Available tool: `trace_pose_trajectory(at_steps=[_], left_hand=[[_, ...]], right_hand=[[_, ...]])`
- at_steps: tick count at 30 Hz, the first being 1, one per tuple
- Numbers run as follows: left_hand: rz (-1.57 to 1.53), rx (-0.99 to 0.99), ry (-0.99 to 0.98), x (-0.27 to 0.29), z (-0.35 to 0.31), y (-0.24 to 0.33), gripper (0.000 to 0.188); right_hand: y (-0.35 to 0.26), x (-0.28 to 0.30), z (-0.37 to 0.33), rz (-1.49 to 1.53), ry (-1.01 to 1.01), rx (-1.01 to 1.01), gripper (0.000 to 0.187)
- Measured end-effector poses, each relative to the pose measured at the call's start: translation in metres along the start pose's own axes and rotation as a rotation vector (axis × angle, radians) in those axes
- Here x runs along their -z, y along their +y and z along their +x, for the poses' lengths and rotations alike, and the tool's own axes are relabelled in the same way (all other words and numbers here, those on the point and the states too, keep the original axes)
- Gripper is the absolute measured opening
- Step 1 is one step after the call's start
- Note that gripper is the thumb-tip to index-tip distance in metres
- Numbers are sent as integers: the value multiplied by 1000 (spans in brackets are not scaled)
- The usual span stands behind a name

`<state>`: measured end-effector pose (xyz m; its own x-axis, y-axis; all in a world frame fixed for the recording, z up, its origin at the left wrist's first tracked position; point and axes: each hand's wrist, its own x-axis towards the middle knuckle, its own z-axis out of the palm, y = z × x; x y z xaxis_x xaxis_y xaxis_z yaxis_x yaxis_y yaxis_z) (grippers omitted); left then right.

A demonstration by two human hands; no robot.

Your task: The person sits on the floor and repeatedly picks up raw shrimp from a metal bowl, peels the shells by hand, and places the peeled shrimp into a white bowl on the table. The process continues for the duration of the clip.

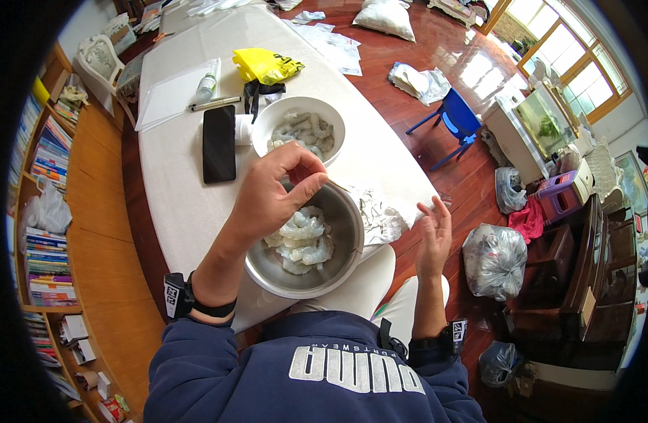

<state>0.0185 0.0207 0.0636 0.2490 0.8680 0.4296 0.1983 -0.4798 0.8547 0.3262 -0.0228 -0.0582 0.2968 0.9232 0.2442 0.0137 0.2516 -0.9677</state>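
Note:
My left hand (285, 185) hovers over the far rim of a steel bowl (348, 247), thumb and fingertips pressed together; whatever they may pinch is hidden. In that bowl lie several pale, peeled shrimp (306, 243). Just beyond stands a white bowl (266, 121) with more greyish shrimp (303, 132). My right hand (434, 236) is raised off the table's right edge, palm up with fingers apart and nothing in it. Between the steel bowl and that hand, a crumpled white tissue (378, 217) with dark streaks rests at the table edge.
On the cloth-covered table (186, 211) are a black phone (219, 144), a small bottle (205, 87), papers (162, 99) and a yellow plastic bag (267, 65). A bookshelf (98, 233) lines the left. To the right are a blue chair (456, 116) and a stuffed plastic bag (494, 261).

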Motion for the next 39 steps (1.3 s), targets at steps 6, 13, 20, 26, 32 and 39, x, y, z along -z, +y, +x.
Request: trace_pose_trajectory(at_steps=[6, 13, 20, 26, 32, 39], left_hand=[[120, -93, -62, -2, -1, 6, 9], [336, -283, -322, -10, -7, 16, 13], [335, -282, -324, -11, -6, 14, 13], [525, -150, -239, 28, 16, -13, 17], [955, -225, -469, 16, 106, -103, 22], [1360, -462, -466, 3, 114, -166, 15]], right_hand=[[-51, -20, -1, 195, -102, 31, 44], [-101, -84, -18, -399, -452, 386, 51], [-102, -101, -24, -404, -375, 320, 31], [-95, -82, -16, -243, -283, 237, 23], [-92, -55, -19, 9, -112, 154, 18], [-96, -16, -26, -16, -10, 179, 15]])
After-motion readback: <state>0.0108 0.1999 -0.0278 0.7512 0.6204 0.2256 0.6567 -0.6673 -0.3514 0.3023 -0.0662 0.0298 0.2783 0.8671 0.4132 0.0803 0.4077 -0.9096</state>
